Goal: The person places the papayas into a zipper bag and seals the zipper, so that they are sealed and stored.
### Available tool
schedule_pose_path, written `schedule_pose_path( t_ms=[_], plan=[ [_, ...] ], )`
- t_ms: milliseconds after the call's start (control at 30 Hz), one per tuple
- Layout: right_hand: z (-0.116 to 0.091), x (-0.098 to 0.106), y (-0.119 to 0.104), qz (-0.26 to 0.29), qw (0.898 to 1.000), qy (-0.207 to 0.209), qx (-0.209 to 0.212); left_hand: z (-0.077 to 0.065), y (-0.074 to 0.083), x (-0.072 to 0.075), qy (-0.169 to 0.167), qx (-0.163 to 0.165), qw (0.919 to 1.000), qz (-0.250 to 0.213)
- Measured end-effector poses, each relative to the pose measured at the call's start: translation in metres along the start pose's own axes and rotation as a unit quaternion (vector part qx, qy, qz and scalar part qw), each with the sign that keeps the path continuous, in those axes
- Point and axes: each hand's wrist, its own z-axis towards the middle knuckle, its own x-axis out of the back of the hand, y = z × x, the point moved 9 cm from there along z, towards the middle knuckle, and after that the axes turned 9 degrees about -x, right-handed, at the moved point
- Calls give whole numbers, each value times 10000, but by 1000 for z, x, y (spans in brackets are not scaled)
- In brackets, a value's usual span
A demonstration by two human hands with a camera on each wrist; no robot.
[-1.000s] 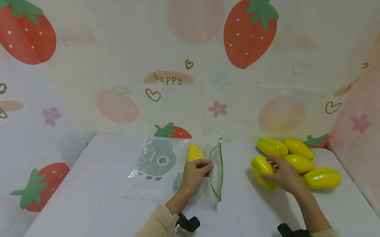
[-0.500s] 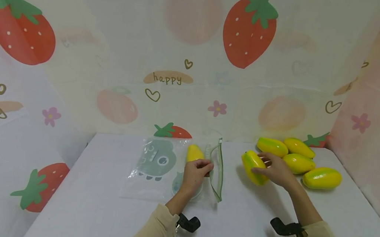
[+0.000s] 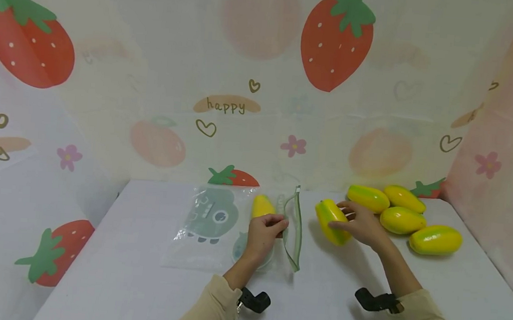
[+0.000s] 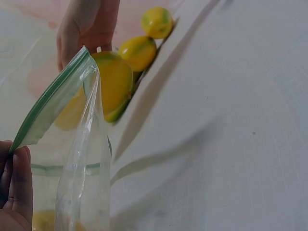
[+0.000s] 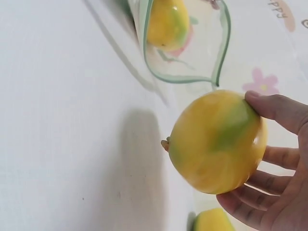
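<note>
In the head view my left hand (image 3: 259, 235) pinches the mouth of a clear zip bag (image 3: 297, 233) with a green seal and cartoon print. The mouth stands apart, facing right. Inside the bag lies one yellow papaya (image 3: 263, 206), partly hidden by the left hand; the right wrist view shows this bagged papaya (image 5: 167, 24) through the opening. My right hand (image 3: 362, 226) grips another yellow-green papaya (image 3: 329, 220), thumb on one side and fingers on the other. That papaya (image 5: 219, 142) is above the table, its stem end toward the bag side, a short way right of the mouth.
Several more papayas lie at the back right, among them a front one (image 3: 435, 240) and a back one (image 3: 368, 198). A white cloth covers the table (image 3: 107, 279). Behind it hangs a curtain (image 3: 164, 72) printed with strawberries, closing off the back and sides.
The right hand has carried its papaya left, away from the other papayas and closer to the bag mouth. My left hand and the bag have stayed in place.
</note>
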Motion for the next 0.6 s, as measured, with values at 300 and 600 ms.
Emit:
schedule_pose_path(
  t_ms=[300, 600],
  plan=[
    [9, -10, -8, 164, 9998, 61, 113, -11, 24, 1, -85, 143, 9998, 52],
    [13, -20, -14, 353, 9994, -42, -5, 0, 0, -2, -40, 160, 9998, 71]
  ],
)
